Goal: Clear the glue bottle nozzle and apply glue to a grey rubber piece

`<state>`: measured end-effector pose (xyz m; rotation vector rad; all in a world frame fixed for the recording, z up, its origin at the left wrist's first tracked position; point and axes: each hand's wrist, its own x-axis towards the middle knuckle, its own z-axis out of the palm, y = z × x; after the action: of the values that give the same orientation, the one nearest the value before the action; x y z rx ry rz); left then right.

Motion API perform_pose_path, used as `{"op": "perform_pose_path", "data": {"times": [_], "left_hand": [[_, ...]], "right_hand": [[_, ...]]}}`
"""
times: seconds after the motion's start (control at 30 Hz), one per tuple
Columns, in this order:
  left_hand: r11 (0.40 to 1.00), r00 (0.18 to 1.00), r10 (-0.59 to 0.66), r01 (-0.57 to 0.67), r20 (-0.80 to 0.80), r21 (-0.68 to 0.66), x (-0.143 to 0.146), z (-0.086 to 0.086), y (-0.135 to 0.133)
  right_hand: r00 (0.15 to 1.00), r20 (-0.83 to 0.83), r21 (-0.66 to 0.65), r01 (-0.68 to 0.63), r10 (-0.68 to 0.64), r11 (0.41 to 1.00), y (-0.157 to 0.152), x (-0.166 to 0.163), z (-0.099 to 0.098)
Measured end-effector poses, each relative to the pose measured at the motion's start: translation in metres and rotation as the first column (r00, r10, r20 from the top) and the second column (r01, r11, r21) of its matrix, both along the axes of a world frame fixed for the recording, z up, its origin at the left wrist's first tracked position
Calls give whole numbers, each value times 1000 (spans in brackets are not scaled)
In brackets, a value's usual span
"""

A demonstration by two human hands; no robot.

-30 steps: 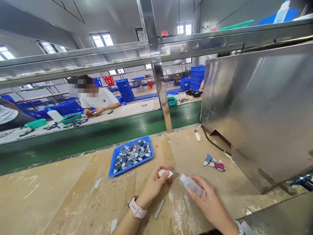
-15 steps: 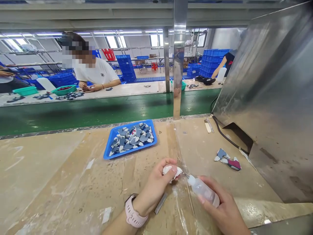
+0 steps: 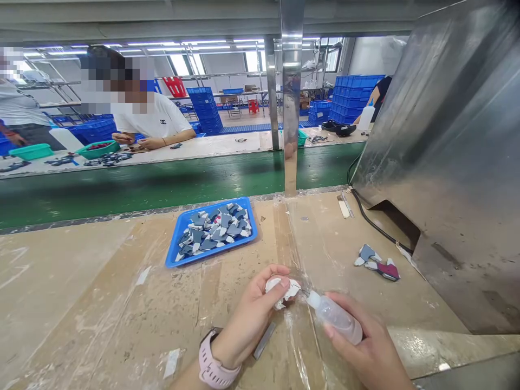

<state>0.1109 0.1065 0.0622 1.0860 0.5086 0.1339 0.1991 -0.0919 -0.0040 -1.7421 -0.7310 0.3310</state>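
Note:
Between the thumb and fingers of my left hand [image 3: 260,298] is a small crumpled-looking white piece [image 3: 293,288], partly covered by the thumb. My right hand [image 3: 365,341] is wrapped round a clear squeeze bottle [image 3: 337,319] with a white cap and a thin nozzle. The nozzle points left at the white piece; whether it touches is too fine to tell. Beyond my left hand, a blue tray [image 3: 169,259] holds many small blue-grey and white pieces. Two similar pieces, one blue-grey [image 3: 369,253] and one dark red [image 3: 389,270], lie to the right.
A flat metal strip [image 3: 265,340] lies beside my left wrist. At the right stands a large metal housing [image 3: 459,162] with a black cable [image 3: 371,221]. A metal post [image 3: 291,108] rises at the table's back edge. Across the green belt [image 3: 182,181], a co-worker [image 3: 150,122] sits handling pieces.
The view has shifted slightly. The nozzle stays near the white piece, which seems turned a little in my left hand. Across the belt, the co-worker's hands have moved apart.

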Motion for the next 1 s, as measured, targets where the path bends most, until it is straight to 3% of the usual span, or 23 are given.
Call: {"op": "perform_pose_path", "data": {"times": [0.33, 0.5, 0.67, 1.0], "left_hand": [[1000, 1000, 9, -9, 18, -21, -2, 0, 2], [1000, 999, 13, -12, 34, -29, 0, 1, 3], [999, 1000, 9, -8, 23, -39, -2, 1, 5], [999, 999, 33, -33, 14, 2, -3, 1, 5]], "right_hand": [[996, 67, -7, 54, -53, 999, -1, 2, -6], [986, 166, -25, -29, 32, 999, -5, 9, -11], [995, 65, -5, 77, -77, 997, -1, 2, -6], [987, -92, 69, 136, -129, 988, -5, -6, -4]]}}
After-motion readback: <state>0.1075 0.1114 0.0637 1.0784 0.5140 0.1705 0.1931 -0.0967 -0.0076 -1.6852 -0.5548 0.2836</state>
